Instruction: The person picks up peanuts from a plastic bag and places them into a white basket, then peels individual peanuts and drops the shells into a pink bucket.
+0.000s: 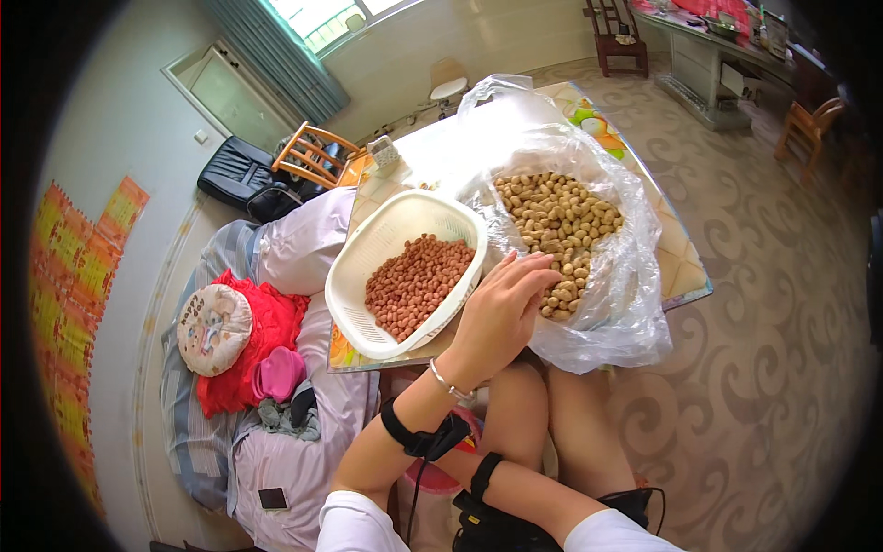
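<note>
Our left hand (501, 308) reaches over the counter's (685, 267) near edge, fingers loosely curled onto unshelled peanuts (556, 216) in the clear plastic bag (616, 304); whether it grips one we cannot tell; our right hand is hidden. Just left, the white basket (386, 239) holds red shelled peanuts (418, 281).

Sunlit room, swirl-patterned floor (763, 276), curtained window (313, 18), wooden chair (313, 156), white walls (120, 120)

We sit at the glass-topped table (685, 267), legs under its near edge. On it, to the left, stands the white slotted plastic basket (386, 241) with shelled peanuts (418, 282) in it. Just right of it, touching, lies the clear plastic bag (625, 304) holding unshelled peanuts (558, 221). Left of the table is a bed with a round cushion (213, 328).
</note>
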The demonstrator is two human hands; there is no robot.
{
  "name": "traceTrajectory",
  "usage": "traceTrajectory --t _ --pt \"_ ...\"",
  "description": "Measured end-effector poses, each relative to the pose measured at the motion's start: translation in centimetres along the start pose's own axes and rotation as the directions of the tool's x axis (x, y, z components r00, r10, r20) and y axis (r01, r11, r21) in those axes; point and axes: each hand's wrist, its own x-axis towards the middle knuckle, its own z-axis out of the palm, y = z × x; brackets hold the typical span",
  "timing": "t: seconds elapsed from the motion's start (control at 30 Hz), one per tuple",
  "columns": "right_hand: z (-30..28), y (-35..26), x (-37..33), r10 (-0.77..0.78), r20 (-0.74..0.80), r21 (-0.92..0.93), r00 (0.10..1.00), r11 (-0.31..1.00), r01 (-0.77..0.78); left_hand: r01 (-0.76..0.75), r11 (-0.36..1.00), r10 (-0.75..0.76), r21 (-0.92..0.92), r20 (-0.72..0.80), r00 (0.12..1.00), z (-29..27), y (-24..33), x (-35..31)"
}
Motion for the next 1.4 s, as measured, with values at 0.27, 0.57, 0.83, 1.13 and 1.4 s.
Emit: traceTrajectory --t 0.27,0.57,0.83,1.13,1.4 --pt "-1.9 1.5 -6.1 0.098 0.077 0.004 0.992 0.995 -0.099 0.087 0.927 -0.098 0.366 0.010 0.995 3.1 -1.2 -0.2" --pt "-1.7 1.8 -6.4 0.116 0.085 0.017 0.990 0.993 -0.117 0.144 0.847 -0.149 0.512 -0.032 0.988 4.0 -1.7 -1.1" --pt "-2.0 1.9 -6.3 0.119 0.078 0.016 0.990 0.993 -0.121 0.149 0.856 -0.152 0.494 -0.035 0.988 4.2 -1.8 -0.9" --pt "-2.3 2.7 -7.1 0.134 0.086 -0.004 0.987 0.991 -0.134 0.151 0.869 -0.165 0.471 -0.011 0.986 4.7 -2.3 -1.7" --pt "-2.0 2.8 -6.0 0.126 0.079 -0.016 0.989 0.992 -0.125 0.134 0.888 -0.110 0.439 -0.080 0.991 5.4 -2.5 -2.5"
